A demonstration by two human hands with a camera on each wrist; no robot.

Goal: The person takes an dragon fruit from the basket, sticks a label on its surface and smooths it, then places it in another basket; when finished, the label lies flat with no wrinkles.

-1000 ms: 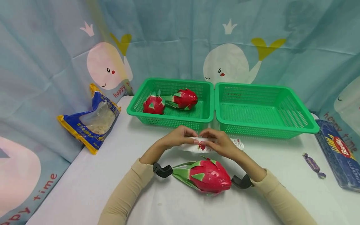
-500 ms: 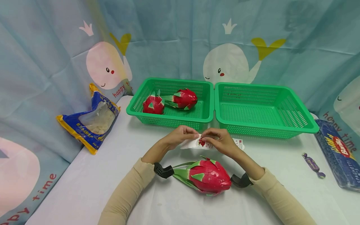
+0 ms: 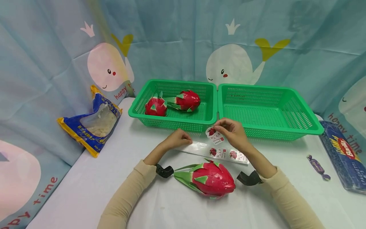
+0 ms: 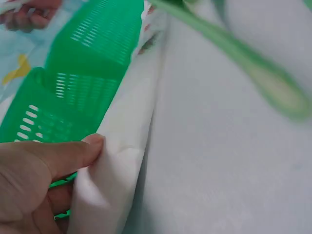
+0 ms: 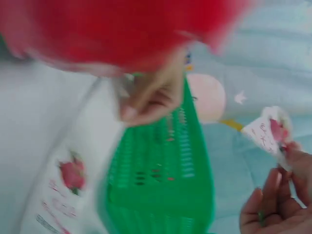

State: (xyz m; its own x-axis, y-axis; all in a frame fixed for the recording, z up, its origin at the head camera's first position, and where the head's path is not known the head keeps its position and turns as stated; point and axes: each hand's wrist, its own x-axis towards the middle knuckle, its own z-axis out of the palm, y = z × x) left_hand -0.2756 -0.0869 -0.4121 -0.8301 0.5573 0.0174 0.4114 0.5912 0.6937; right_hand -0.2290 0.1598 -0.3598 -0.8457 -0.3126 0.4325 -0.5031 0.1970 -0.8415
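Observation:
My left hand (image 3: 178, 140) pinches the far edge of a white sticker strip (image 3: 197, 146) lying before the baskets; in the left wrist view the thumb (image 4: 90, 148) presses on its blank backing. Printed dragon fruit labels show on the strip's right part. My right hand (image 3: 233, 132) pinches a single peeled sticker (image 3: 215, 136) with a red dragon fruit print, held up above the strip; the right wrist view shows this sticker (image 5: 268, 129) curling from the fingertips. A red dragon fruit (image 3: 214, 179) with green leaves lies between my forearms, close to the black wrist mounts.
The left green basket (image 3: 177, 120) holds two dragon fruits (image 3: 187, 101). Beside it stands the right green basket (image 3: 268, 132). A blue and yellow bag (image 3: 94, 124) lies far left. At right are a purple wrapped candy (image 3: 318, 168) and a blue spaghetti pack (image 3: 346, 156).
My right hand has peeled a sticker off the strip and lifted it up and to the right. My left hand stays on the strip, which now lies lower and flatter.

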